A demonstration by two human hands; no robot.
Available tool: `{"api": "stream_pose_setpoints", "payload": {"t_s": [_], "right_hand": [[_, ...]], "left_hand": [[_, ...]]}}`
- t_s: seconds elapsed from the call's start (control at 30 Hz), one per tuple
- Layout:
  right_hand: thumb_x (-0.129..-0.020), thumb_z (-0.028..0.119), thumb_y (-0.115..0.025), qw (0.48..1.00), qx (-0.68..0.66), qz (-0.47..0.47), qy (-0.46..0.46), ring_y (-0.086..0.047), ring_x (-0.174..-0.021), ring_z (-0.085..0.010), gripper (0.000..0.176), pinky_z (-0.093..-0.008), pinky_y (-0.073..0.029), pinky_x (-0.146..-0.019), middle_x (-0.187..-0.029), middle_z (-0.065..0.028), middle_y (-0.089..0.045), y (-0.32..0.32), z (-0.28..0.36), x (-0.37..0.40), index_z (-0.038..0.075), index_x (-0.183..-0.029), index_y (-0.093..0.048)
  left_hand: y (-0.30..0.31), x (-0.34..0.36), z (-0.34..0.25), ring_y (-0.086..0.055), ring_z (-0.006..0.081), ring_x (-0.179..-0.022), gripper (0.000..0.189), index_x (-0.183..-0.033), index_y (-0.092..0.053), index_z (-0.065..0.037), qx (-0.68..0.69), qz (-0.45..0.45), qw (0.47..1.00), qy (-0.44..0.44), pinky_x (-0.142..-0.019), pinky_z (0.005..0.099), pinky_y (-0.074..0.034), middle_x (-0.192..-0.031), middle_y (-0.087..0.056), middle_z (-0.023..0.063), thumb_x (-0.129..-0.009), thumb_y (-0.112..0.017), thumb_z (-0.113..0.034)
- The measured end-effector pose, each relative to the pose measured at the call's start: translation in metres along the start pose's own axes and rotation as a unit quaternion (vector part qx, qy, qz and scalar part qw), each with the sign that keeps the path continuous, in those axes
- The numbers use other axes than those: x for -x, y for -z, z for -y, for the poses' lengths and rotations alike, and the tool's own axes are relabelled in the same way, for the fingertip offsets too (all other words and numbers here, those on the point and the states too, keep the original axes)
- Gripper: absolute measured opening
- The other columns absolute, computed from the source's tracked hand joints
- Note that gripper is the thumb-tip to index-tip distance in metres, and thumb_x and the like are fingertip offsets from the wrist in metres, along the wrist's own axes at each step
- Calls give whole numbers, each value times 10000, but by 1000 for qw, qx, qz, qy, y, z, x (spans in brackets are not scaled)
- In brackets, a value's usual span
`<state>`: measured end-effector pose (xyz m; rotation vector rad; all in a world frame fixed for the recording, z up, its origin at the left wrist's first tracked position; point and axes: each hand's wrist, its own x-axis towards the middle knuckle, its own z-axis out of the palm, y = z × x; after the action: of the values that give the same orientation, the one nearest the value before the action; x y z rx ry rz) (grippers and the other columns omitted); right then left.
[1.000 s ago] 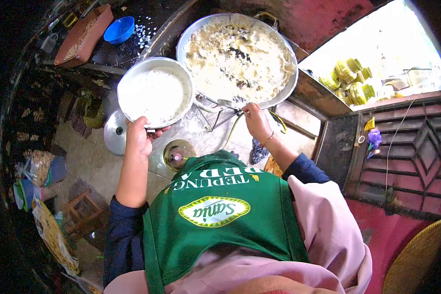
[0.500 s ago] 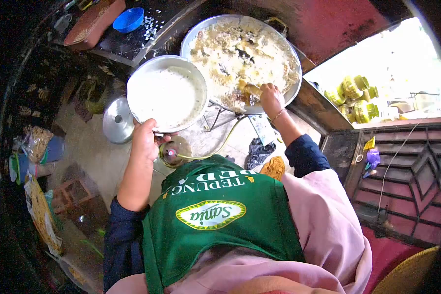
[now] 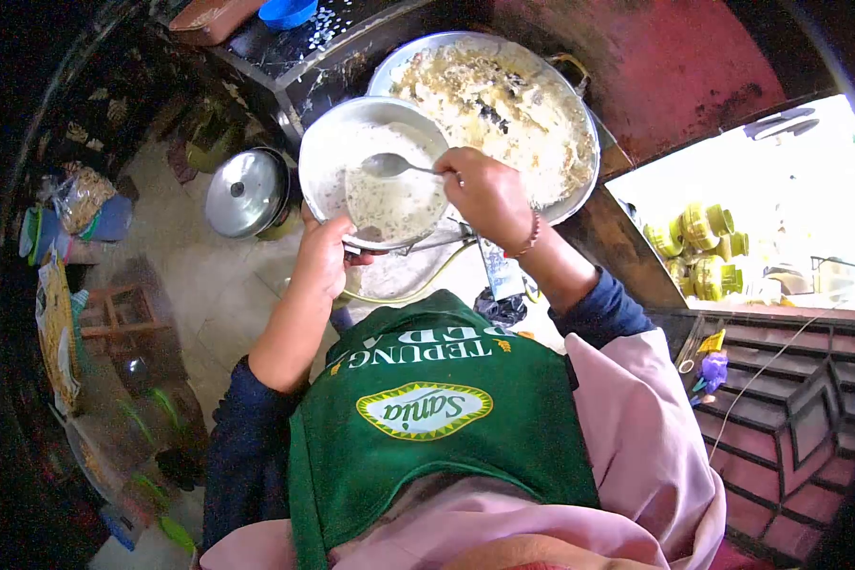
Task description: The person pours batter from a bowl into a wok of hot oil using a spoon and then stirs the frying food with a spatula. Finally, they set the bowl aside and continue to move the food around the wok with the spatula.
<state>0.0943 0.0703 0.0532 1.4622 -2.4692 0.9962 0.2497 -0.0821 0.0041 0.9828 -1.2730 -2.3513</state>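
Note:
My left hand [image 3: 331, 249] grips the near rim of a round metal bowl [image 3: 325, 176], fingers beneath and thumb on top. Pale, thin batter [image 3: 389, 211] with small dark bits lies inside it. My right hand [image 3: 484, 190] is closed on the handle of a metal spoon [image 3: 389, 165], whose head is over the batter in the bowl. Just beyond the bowl stands a wide frying pan [image 3: 594, 157] with foamy, pale bits frying in oil; the bowl overlaps its near left edge in view.
A lidded metal pot [image 3: 247, 193] stands at left. Up on the dark counter are a blue bowl [image 3: 288, 12] and a reddish-brown tray [image 3: 209, 19]. A yellowish hose [image 3: 418, 296] runs below the pan. Green gas cylinders [image 3: 703, 237] show through the opening at right.
My right hand has moved left from the pan's near edge to the bowl, bringing the spoon over the batter. The bowl appears further right as the view shifted.

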Motion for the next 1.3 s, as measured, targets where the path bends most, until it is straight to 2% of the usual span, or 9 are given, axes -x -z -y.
{"api": "stream_pose_setpoints", "payload": {"t_s": [0.17,0.3,0.43,0.6,0.7,0.97,1.07,1.2,1.3], "right_hand": [[-721,128,-548,976,8,217,-27,-601,-699,-263,127,-333,-475,-636,-741,-99,-613,-1,6,12,64,-809,-613],[-715,141,-580,958,-98,231,-136,-612,-714,-243,121,-311,-474,-647,-748,-103,-628,19,-16,20,43,-774,-617],[-713,119,-570,993,50,79,-75,-598,-703,-256,94,-336,-475,-629,-743,-99,-611,27,-26,25,58,-780,-598],[-706,104,-585,994,49,66,-70,-588,-663,-235,84,-328,-469,-612,-730,-97,-611,9,-50,32,49,-766,-607],[-702,145,-609,981,-60,102,-155,-587,-623,-210,122,-310,-465,-601,-698,-100,-617,16,-59,33,39,-759,-625],[-702,162,-621,951,-161,108,-239,-578,-595,-147,167,-275,-460,-578,-657,-126,-620,34,-105,59,4,-754,-637],[-717,155,-594,957,-112,98,-249,-612,-629,-191,155,-300,-474,-601,-679,-129,-624,12,-136,88,14,-768,-633],[-713,140,-592,957,-88,90,-262,-610,-636,-200,131,-303,-472,-605,-690,-112,-620,20,-143,116,27,-771,-624],[-700,120,-608,954,-104,60,-273,-605,-633,-190,118,-292,-467,-600,-696,-106,-616,43,-151,134,23,-767,-618]], "left_hand": [[-4,1,14,-575,231,-692,605,-1222,-207,-245,4,6,999,35,-371,287,-496,-1055,-461,123,-706,-478,-83],[-14,13,16,-592,242,-674,637,-1245,-168,-238,-5,16,999,34,-361,283,-492,-1060,-474,134,-707,-467,-74],[-15,13,19,-608,255,-674,645,-1267,-143,-227,-16,26,999,26,-346,273,-483,-1098,-476,154,-716,-443,-77],[-25,20,15,-619,270,-697,644,-1281,-122,-222,-33,18,999,-2,-334,255,-473,-1116,-478,172,-727,-422,-90],[-22,17,17,-600,234,-543,420,-1113,-413,-24,-8,5,1000,6,-364,272,-480,-894,-591,150,-705,-467,-109],[-7,0,9,-618,281,-564,363,-1058,-465,20,-9,-22,999,-39,-374,264,-422,-829,-617,169,-742,-451,-159],[-1,-7,-2,-610,283,-559,579,-1233,-171,-129,-10,-38,999,-10,-364,256,-419,-925,-568,194,-721,-439,-110],[4,-8,-10,-632,280,-634,385,-1075,-464,45,-45,-45,997,-41,-444,233,-450,-872,-615,170,-757,-444,-172],[12,-12,-9,-631,288,-644,388,-1089,-452,51,-32,-39,998,-33,-439,236,-454,-887,-612,186,-764,-442,-162]]}}
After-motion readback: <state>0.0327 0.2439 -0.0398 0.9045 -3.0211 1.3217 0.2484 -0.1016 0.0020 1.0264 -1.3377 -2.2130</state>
